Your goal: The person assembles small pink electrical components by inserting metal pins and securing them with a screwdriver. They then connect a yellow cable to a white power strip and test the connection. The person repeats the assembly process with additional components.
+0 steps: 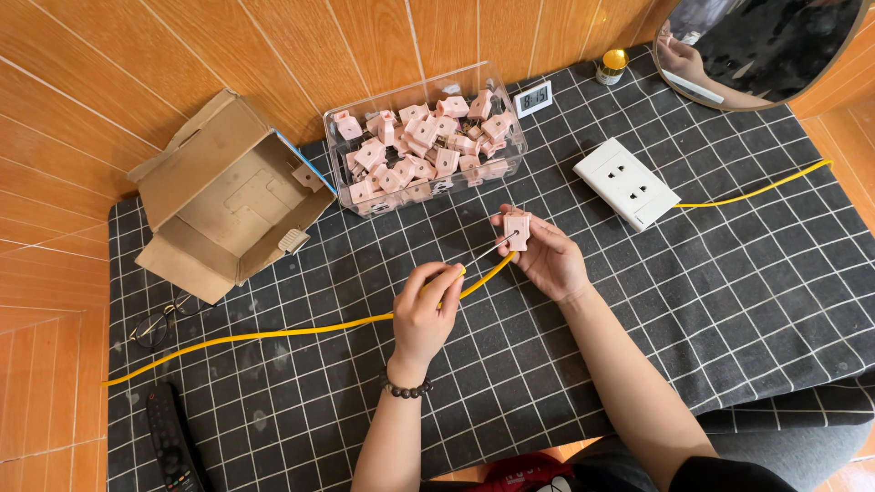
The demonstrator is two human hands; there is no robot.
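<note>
a: so, biggest first — what carries it all?

b: a counter [729, 301] under a black cloth with a white grid. at its far left lies an open cardboard box [228, 196], tipped on its side with the flaps spread.

a: and next to that?

b: a clear plastic bin [339, 173] full of small pink plugs [410, 146], up against the wooden wall. a round mirror [775, 46] shows at the top right corner.

a: the yellow line?

b: a yellow cable [273, 334] runs from the left edge of the cloth up to the hands. another yellow stretch leaves the white socket plate [626, 182] toward the right edge.

a: now the hands.

b: the left hand [427, 310], with a dark bead bracelet on the wrist, is closed in a pinch on the cable near its stripped end. the right hand [547, 255] is curled around one pink plug [517, 228], thumb and fingers holding it just above the cloth. bare wire tips reach from the cable end to the plug; i can't tell whether they're in it.

a: small stuff?

b: a black remote [173, 446] at the bottom left, glasses [155, 326] just above it, a little digital clock [533, 96] behind the bin, and a gold-capped jar [612, 66] near the mirror.
</note>
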